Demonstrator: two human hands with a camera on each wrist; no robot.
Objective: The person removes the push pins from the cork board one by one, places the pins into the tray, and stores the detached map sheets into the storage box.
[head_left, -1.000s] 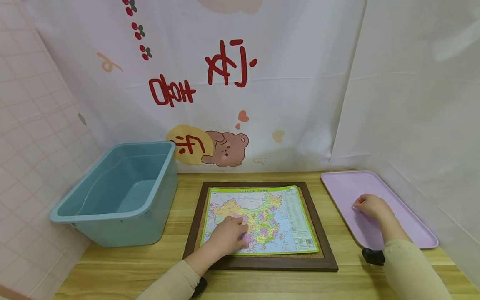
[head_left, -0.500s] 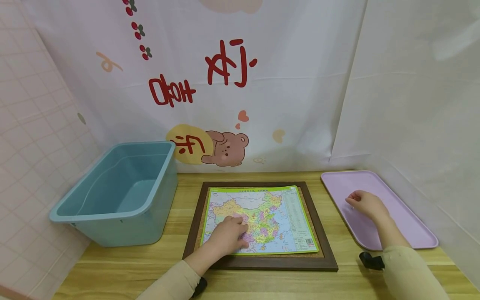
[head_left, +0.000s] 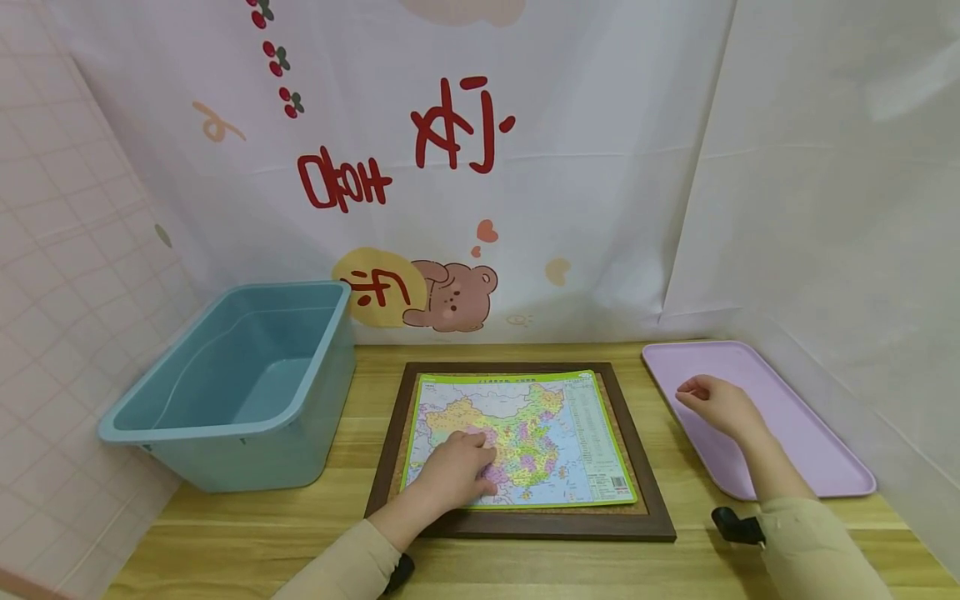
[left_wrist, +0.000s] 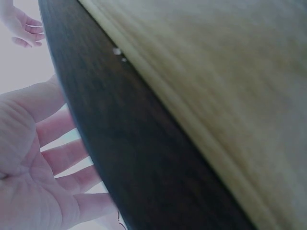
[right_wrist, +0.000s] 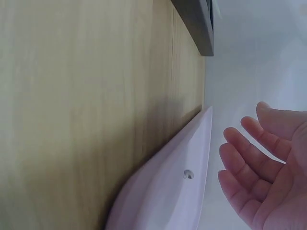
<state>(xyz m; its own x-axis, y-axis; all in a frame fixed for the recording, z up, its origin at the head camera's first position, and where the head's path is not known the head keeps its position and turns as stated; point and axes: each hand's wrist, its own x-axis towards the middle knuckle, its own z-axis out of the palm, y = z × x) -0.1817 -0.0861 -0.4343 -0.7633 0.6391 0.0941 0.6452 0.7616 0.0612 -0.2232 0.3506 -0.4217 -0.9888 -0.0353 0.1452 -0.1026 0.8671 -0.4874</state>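
My spread left hand rests on the green-bordered rectangular map, lower centre, probably steadying it. My right hand hovers over the lilac tray, lower right; whether it pinches anything I can't tell.

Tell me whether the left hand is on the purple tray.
No: the left hand rests on the map, well left of the purple tray.

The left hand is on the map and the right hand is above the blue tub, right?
Not quite: the right hand is above the purple tray, not the blue tub, as the head view shows. The left hand is on the map.
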